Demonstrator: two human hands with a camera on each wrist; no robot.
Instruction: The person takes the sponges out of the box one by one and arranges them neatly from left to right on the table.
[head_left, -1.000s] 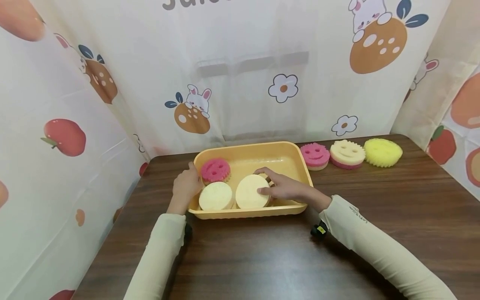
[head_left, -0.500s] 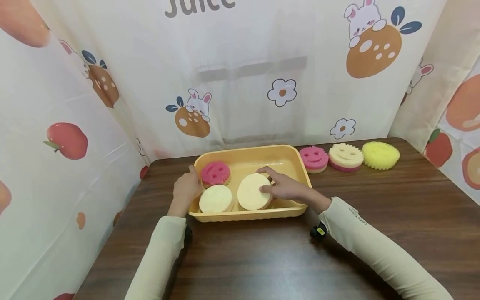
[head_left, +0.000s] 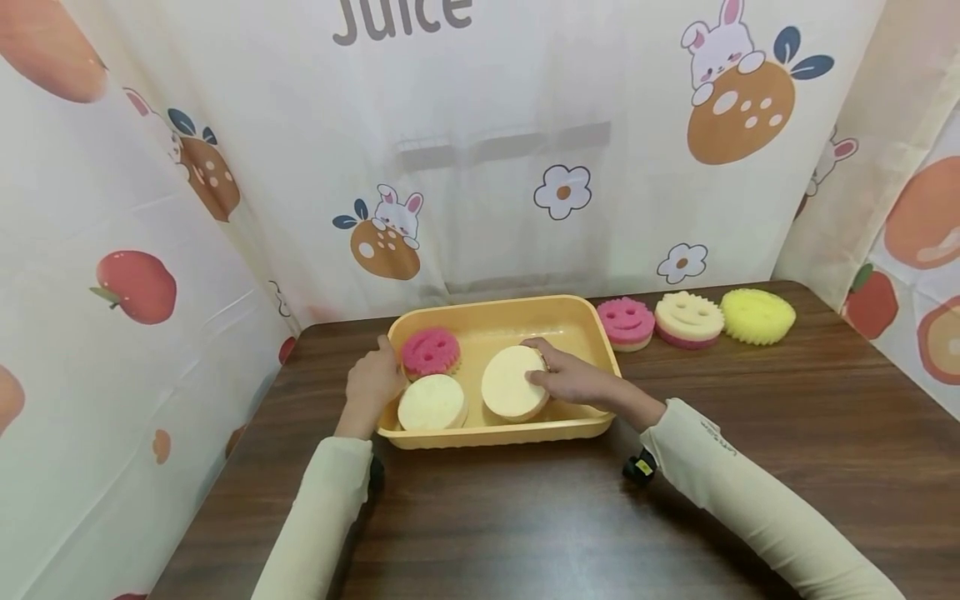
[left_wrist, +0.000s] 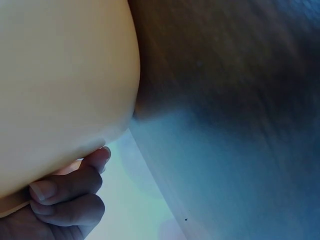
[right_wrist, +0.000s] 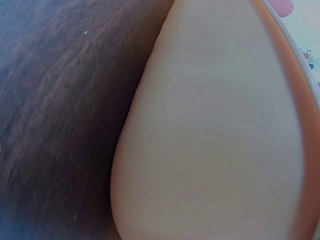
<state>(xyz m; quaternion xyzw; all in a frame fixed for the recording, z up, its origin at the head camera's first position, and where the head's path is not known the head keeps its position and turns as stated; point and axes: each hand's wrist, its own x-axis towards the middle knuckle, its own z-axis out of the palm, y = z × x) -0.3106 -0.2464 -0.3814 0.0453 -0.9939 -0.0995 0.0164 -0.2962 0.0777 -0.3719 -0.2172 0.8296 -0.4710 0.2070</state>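
Three pieces counted in one yellow tray (head_left: 495, 436): pink sponge (head_left: 431, 352), loose pale sponge (head_left: 430, 402) and held pale sponge (head_left: 512, 382), grasped by the right hand (head_left: 573, 377). Left hand (head_left: 372, 379) grips the tray's left rim. On the table (head_left: 495, 517) outside, three more: pink-topped sponge (head_left: 626, 322), cream-topped sponge (head_left: 688, 318), lemon sponge (head_left: 757, 316).

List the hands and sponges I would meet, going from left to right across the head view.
Left hand → held round cream sponge → right hand → round pink smiley sponge → round cream and pink smiley sponge → scalloped bright yellow sponge.
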